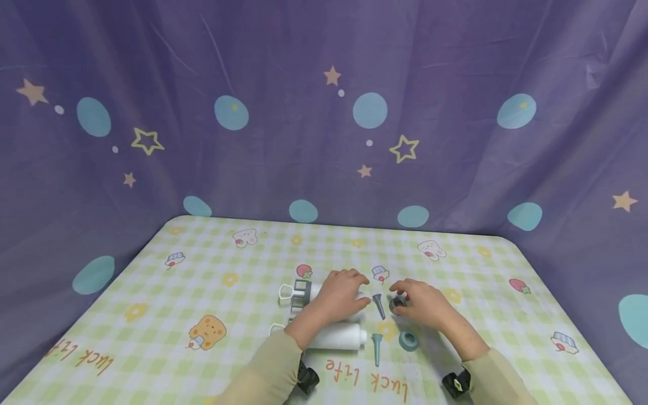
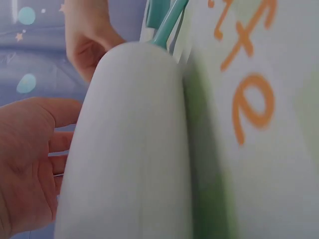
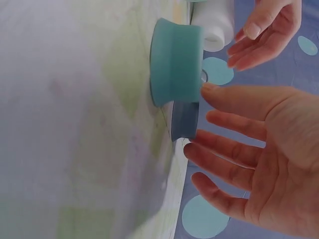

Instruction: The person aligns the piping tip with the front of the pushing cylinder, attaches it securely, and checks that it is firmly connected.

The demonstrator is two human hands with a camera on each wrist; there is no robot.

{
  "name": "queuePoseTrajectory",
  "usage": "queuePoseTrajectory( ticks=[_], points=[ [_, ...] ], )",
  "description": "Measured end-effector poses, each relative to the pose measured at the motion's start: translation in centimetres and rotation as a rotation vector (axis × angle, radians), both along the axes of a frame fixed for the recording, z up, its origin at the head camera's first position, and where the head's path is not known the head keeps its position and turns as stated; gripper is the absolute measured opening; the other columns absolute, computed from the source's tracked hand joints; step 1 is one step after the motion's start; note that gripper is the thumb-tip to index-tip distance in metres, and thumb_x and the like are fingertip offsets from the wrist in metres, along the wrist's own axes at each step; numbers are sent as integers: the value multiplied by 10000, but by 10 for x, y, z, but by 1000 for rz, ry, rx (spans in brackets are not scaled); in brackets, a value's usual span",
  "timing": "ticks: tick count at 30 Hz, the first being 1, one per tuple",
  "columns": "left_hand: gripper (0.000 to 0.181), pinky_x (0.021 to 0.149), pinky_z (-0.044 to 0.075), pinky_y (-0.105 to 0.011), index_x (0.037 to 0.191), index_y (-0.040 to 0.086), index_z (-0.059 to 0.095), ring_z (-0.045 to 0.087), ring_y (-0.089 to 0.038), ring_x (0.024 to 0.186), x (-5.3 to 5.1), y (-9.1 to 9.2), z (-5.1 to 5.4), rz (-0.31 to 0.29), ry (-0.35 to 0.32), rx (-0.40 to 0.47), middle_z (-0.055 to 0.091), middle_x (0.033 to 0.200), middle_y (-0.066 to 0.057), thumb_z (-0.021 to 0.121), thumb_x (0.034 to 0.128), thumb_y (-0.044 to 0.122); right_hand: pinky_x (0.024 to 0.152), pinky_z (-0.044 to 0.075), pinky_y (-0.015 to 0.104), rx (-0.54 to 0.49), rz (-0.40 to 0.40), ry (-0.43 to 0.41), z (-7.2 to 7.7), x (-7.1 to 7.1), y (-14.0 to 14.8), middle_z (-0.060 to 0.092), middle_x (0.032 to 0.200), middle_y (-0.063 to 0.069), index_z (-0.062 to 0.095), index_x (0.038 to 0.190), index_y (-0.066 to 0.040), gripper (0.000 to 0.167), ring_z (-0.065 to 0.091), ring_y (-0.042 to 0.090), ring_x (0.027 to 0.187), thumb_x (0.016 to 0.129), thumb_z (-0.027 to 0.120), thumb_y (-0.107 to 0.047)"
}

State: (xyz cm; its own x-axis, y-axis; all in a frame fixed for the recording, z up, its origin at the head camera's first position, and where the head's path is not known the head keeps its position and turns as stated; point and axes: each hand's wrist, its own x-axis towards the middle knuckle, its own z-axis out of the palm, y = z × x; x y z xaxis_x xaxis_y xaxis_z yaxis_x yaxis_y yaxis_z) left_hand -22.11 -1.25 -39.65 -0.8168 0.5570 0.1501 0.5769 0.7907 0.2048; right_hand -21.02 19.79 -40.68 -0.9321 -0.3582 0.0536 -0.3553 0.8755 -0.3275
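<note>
In the head view my left hand (image 1: 341,295) is over the far white cylinder, fingers loosely bent; whether it touches is unclear. The near white cylinder (image 1: 334,336) lies beside it and fills the middle of the left wrist view, with my left hand (image 2: 30,164) beyond. My right hand (image 1: 422,304) is at a grey ring (image 1: 397,304), thumb and fingers spread around it; contact is unclear. The right wrist view shows the grey ring (image 3: 184,120) by the fingertips of my right hand (image 3: 264,154), behind a teal ring (image 3: 177,62).
Between the hands lies a grey tapered piece (image 1: 379,306), with a teal tapered piece (image 1: 377,349) nearer the front. The teal ring also shows in the head view (image 1: 408,340). A grey frame with a white loop (image 1: 286,292) is left of my left hand. A purple curtain hangs behind the table.
</note>
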Motion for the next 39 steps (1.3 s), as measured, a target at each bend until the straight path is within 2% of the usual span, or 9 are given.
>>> queuePoseTrajectory(
  ticks=[7, 14, 18, 22, 29, 39],
  points=[
    [343, 839, 415, -368, 1119, 177, 628, 577, -187, 958, -3, 20, -7, 9, -6, -64, 610, 1063, 12, 616, 831, 362, 647, 467, 329, 15, -9, -1, -5, -1, -2, 610, 868, -26, 655, 1003, -151, 318, 581, 143, 767, 703, 759, -178],
    [387, 817, 404, -354, 1123, 178, 628, 575, -177, 932, -7, 30, -10, 26, -61, -125, 618, 1039, 11, 645, 803, 394, 674, 468, 325, 6, 17, 6, -5, -1, -2, 583, 814, -28, 676, 917, -130, 234, 565, 139, 737, 695, 750, -115],
    [358, 806, 402, -353, 1095, 170, 644, 583, -175, 902, -8, 34, -11, 46, -91, -104, 631, 998, 13, 643, 804, 379, 681, 470, 327, -11, 33, 29, -5, -1, -2, 585, 803, -19, 671, 884, -128, 204, 565, 143, 734, 697, 736, -82],
    [267, 755, 395, -345, 979, 164, 674, 577, -153, 801, -9, 36, -16, 67, -96, -81, 623, 876, 34, 648, 800, 361, 670, 467, 328, -33, 44, 45, -5, -1, -2, 586, 797, -15, 658, 857, -130, 196, 565, 147, 725, 687, 721, -57],
    [176, 707, 377, -331, 789, 185, 657, 520, -119, 684, -9, 39, -21, 101, -67, -43, 553, 740, 65, 644, 805, 360, 640, 439, 308, -50, 15, 35, -5, -1, -3, 566, 784, -23, 628, 849, -132, 212, 511, 108, 687, 675, 714, -48],
    [105, 659, 380, -304, 724, 210, 688, 555, -92, 657, -11, 39, -23, 133, -1, 27, 610, 704, 101, 645, 798, 270, 654, 459, 301, -114, -19, 26, -5, -2, -5, 570, 828, -2, 566, 875, -105, 258, 547, 120, 727, 669, 689, -13]
  ],
)
